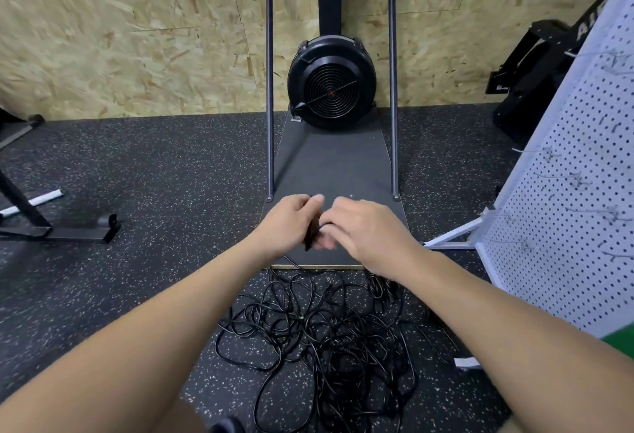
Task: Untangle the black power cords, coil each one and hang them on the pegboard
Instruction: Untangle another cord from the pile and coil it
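Observation:
A tangled heap of black power cords (319, 336) lies on the speckled floor below my arms. My left hand (286, 221) grips a small dark bundle of cord (313, 232), held above the heap. My right hand (363, 230) sits close beside it, its fingers curled and pinching the same cord at the bundle; the exact hold is partly hidden. The white pegboard (562, 227) stands at the right, tilted in view, with several bare metal hooks.
A black fan machine (331, 84) on a dark platform (332, 165) with two upright poles stands straight ahead against an OSB wall. Black equipment frames sit at the far left (41, 223) and back right (535, 65). The pegboard's white foot (453, 237) reaches onto the floor.

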Motion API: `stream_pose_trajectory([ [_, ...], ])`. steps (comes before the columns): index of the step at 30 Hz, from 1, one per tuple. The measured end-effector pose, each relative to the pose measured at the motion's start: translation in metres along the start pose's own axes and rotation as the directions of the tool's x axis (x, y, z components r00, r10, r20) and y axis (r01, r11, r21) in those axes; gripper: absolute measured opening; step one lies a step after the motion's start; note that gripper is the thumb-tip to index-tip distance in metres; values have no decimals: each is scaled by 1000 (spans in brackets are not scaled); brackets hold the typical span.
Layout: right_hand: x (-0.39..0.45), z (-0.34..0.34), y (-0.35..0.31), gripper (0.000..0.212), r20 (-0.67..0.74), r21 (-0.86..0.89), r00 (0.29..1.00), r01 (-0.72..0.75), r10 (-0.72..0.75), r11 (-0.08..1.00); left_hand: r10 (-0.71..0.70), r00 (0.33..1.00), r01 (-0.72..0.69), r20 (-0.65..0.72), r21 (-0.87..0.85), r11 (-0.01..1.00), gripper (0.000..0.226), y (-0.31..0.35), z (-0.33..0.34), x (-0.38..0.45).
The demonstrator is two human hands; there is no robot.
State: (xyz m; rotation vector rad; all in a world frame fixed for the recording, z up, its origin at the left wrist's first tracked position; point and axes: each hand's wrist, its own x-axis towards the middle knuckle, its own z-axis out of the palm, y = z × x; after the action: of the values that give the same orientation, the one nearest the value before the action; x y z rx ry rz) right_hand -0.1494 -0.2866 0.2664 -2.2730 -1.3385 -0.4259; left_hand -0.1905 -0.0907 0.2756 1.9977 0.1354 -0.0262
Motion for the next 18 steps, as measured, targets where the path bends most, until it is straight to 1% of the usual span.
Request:
stream_pose_trajectory([
  [2,0,-5,1,24,-23,37,998,-51,52,998,4,992,5,127,-71,997,52,8,3,-5],
  [3,1,-8,1,21,-23,90,995,-90,93,992,5,984,13,177,-99,995,56,13,3,-8],
  [4,1,-12,3,21,-18,174,987,-155,160,973,-6,975,41,221,-153,987,58,15,2,-7],
  [6,2,-22,6,37,15,339,954,-286,298,896,-62,946,165,318,-310,936,55,19,0,-9],
  [7,3,-26,8,39,32,395,942,-320,335,861,-67,925,212,374,-361,908,50,21,-2,-10],
  [8,3,-28,9,37,51,442,933,-341,356,830,-61,911,232,409,-384,894,46,21,-4,-10],
  [9,3,-28,9,32,77,486,927,-357,367,798,-56,905,238,422,-392,889,41,21,-5,-10],
  [11,1,-22,13,24,138,574,915,-386,380,722,-52,915,226,400,-401,888,34,19,-6,-10],
  [12,-1,-19,16,27,170,589,906,-408,387,697,-54,921,225,386,-415,881,33,19,-7,-10],
  [13,-4,-15,21,35,194,571,897,-432,396,698,-55,928,228,369,-443,867,33,18,-7,-10],
  [15,-10,-12,30,53,261,478,874,-485,410,732,-54,940,233,337,-517,823,34,20,-6,-10],
  [16,-12,-11,34,60,309,442,854,-519,419,731,-59,946,235,317,-552,800,34,21,-6,-10],
  [18,-19,-7,41,69,424,402,790,-603,444,689,-63,955,233,291,-600,765,34,24,-6,-10],
])
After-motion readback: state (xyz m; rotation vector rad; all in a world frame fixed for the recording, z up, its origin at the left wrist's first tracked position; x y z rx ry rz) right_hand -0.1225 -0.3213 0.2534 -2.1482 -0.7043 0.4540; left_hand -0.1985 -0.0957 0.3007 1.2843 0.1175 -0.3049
